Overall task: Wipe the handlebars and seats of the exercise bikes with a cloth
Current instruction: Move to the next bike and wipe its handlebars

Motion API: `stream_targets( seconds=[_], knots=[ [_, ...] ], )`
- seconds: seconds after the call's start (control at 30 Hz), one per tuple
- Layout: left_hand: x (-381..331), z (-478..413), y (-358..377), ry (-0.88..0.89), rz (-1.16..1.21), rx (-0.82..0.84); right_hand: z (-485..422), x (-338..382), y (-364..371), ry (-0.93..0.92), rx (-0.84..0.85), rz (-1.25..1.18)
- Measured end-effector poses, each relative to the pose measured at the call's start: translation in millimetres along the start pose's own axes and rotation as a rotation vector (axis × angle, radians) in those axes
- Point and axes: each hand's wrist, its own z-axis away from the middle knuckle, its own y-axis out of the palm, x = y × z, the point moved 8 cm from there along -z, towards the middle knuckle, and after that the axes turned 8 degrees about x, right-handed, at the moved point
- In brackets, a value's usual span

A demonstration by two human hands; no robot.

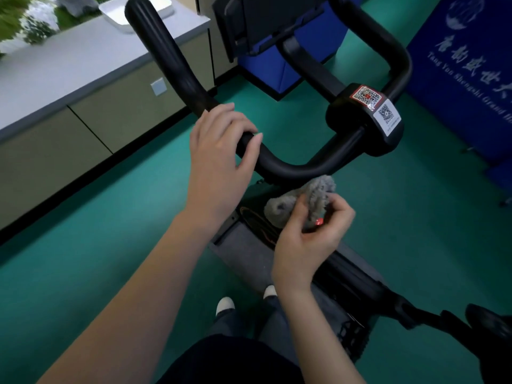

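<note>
A black exercise bike handlebar (171,62) curves from the upper left down to a centre clamp (368,117) with two QR stickers, then loops up at the right. My left hand (221,151) grips the left bar at its bend, fingers curled over the top. Below the bar, my right hand (310,234) pinches a crumpled grey cloth (302,200) just under the bar's low curve, apart from it. The bike's black console (255,20) stands behind the bars. The tip of the black seat (487,322) shows at the lower right edge.
A grey-topped cabinet (83,87) with a white tray (138,9) runs along the left. A blue box (277,70) and a blue banner (465,67) stand behind the bike. The bike frame (346,273) runs down over the green floor (83,217). My shoes (225,304) are beside it.
</note>
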Motion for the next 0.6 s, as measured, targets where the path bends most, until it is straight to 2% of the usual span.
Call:
stream_targets(
  seconds=[0.13, 0.33, 0.6],
  knots=[
    [0, 0, -2, 0.011, 0.022, 0.015, 13, 21, 21, -0.084, 0.072, 0.043],
    [3, 0, -14, 0.068, 0.126, 0.119, 19, 36, 37, -0.095, 0.145, 0.066],
    [35, 37, -51, 0.035, 0.026, 0.072, 23, 41, 36, -0.097, 0.285, 0.053]
  ],
)
